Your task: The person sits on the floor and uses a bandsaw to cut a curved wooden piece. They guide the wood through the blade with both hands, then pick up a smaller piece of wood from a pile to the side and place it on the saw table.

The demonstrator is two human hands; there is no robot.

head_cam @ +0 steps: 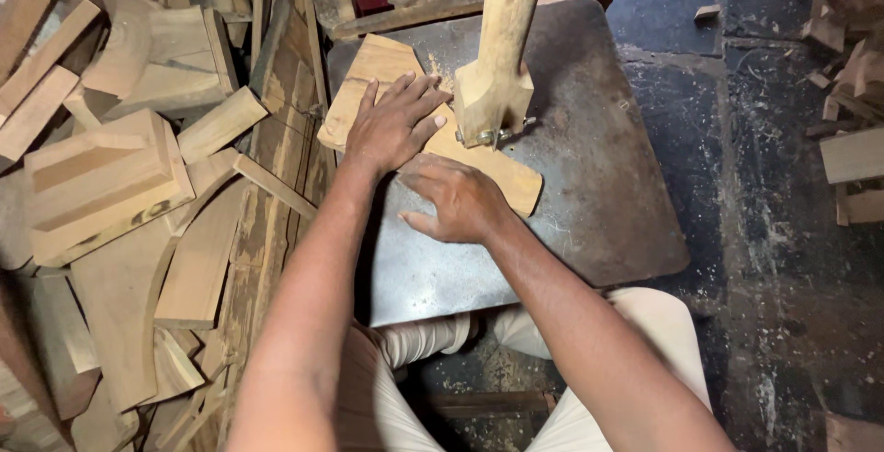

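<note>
We press our left hand (394, 125) flat on the board (387, 70), fingers (419, 93) spread and pointing toward the blade guide (495, 93) just beyond their tips. Our right hand (459, 202) lies palm down on the board's near end, fingers together, closer to us than the left. The board rests on the steel table (608, 185), its long axis running from far-left to near-right, passing under the guide. Offcuts (101, 176) lie stacked well to the left.

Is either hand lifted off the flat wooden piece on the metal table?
No: left hand and right hand both press on the wooden piece.
</note>
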